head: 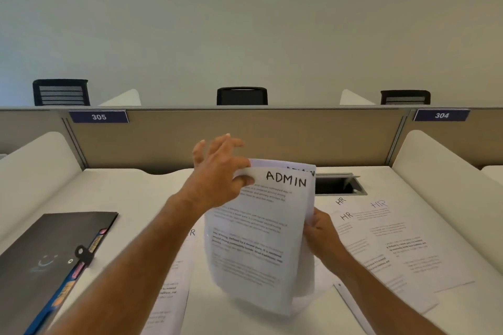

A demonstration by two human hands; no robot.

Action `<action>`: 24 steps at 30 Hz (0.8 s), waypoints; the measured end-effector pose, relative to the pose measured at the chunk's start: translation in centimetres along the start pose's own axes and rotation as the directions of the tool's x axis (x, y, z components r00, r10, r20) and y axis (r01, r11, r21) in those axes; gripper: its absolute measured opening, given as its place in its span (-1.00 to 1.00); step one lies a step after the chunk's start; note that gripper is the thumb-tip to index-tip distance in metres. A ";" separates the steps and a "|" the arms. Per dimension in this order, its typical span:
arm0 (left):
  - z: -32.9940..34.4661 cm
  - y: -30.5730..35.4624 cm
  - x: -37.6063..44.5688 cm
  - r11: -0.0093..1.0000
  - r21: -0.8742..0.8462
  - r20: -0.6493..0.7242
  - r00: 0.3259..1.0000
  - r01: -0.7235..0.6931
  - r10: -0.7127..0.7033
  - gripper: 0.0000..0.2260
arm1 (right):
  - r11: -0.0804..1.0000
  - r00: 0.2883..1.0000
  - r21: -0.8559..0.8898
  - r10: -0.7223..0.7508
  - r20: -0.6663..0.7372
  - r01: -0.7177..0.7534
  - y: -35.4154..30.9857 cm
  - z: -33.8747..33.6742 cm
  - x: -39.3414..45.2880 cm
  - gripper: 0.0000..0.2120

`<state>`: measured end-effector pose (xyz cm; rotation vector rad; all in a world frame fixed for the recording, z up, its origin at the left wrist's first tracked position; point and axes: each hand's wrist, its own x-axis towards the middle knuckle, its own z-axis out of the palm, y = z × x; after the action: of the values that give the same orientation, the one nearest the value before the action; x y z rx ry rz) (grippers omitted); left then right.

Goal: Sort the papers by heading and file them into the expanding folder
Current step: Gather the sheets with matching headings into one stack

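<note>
**Desk:** What are you seeing, starting from the left?

**Operator:** I'm looking at the expanding folder (51, 258) lying flat at the bench's (130, 193) left edge, matte black, lid shut under an elastic loop, coloured tabs peeking along its right side. Its long axis is running away from me, slightly tilted. Just right of it a printed sheet (168, 288) is lying flat, partly under my forearm.

**Desk:** And the hands?

**Operator:** My left hand (217, 171) is pinching the top-left corner of the ADMIN sheet (255, 231) between thumb and forefinger, the other fingers splayed. The sheet is standing nearly upright over the bench's middle, thin and limp, bowing along its length. My right hand (321, 236) is gripping the sheet's right edge lower down, together with more paper behind it, I think.

**Desk:** Further right?

**Operator:** The HR sheets (386, 239) are lying overlapped and flat, beside a cable slot (337, 185).

**Desk:** What does the next move turn on?

**Operator:** The folder is lying well to the left of the sheet, so I'm judging my left hand nearer. It's still closed, though.
</note>
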<state>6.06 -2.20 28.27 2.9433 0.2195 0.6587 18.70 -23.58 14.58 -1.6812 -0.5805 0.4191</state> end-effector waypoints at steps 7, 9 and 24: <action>2.7 0.3 -0.5 0.994 -0.013 -0.166 0.980 0.107 -0.108 -0.88 | 0.976 0.995 0.215 0.022 0.100 -0.043 -0.4 1.5 -0.8 -0.70; 3.1 0.4 -0.7 0.992 0.008 -0.221 0.968 0.127 -0.122 -0.89 | 0.959 0.990 0.275 0.029 0.138 -0.066 -0.3 1.6 -0.9 -0.54; 8.2 -1.1 -4.8 0.345 -0.889 0.054 0.817 0.302 -0.574 -0.66 | 0.991 0.996 0.118 -0.059 -0.070 0.067 0.0 1.3 0.2 -0.85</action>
<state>5.19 -2.59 18.73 1.6492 0.5129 0.7644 18.08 -22.44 14.30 -1.5518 -0.5480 0.3445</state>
